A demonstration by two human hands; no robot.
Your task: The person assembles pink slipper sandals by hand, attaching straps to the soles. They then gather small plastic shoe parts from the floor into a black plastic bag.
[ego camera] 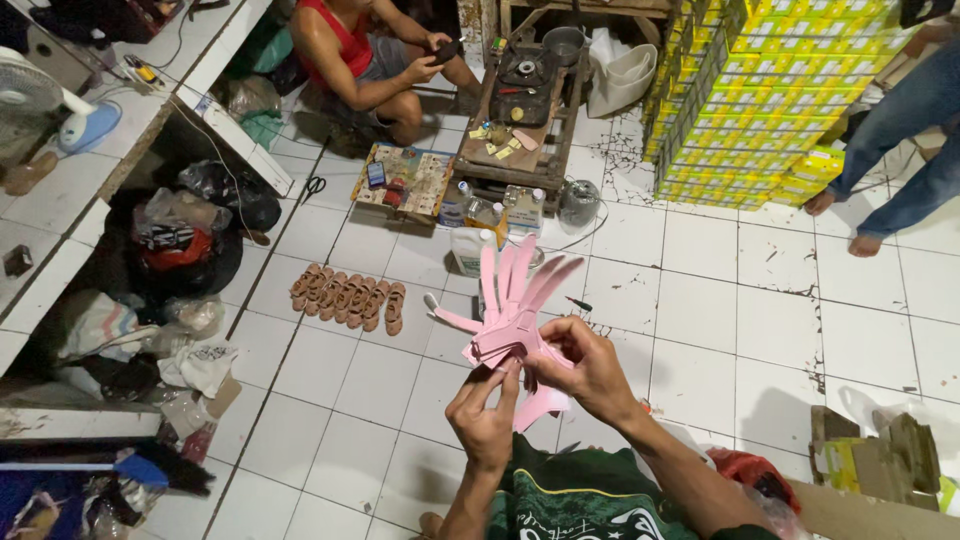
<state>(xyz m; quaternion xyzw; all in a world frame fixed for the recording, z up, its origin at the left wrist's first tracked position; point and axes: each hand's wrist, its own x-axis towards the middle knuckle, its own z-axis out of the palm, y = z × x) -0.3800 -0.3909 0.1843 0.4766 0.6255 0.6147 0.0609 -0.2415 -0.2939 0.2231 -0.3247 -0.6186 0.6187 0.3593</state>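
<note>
A: Left hand (pixel 484 418) first. Fingers?

B: Curled, thumb and fingertips pinching the near end of a fan of pink strips (pixel 515 310). It grips the bundle from below, where the strips come together.

A: Right hand (pixel 580 368)?

B: Fingers bent and pressed close, closed over the same bunched end from the right side. Thumb lies on top of the strips. Both hands touch the bundle and sit just beside each other.

A: Where is the bundle?

B: Held in the air above the white tiled floor (pixel 760 320), near the middle of the view. The strips splay out toward the far side, one pointing left, the rest upward. Exact count, cannot tell.

A: Around it?

B: A row of brown sandal soles (pixel 348 296) lies on the floor to the left, well apart from the hands. A white jug (pixel 468 250) stands just beyond the strip tips. Farther off, a low wooden bench (pixel 520 110) with tools, and a seated person in a red top (pixel 345 45) holding a phone. Far right, a tall stack of yellow-green boxes (pixel 760 90), with another person's legs in jeans (pixel 900 140) beside it. Near right, torn cardboard (pixel 880 455).
</note>
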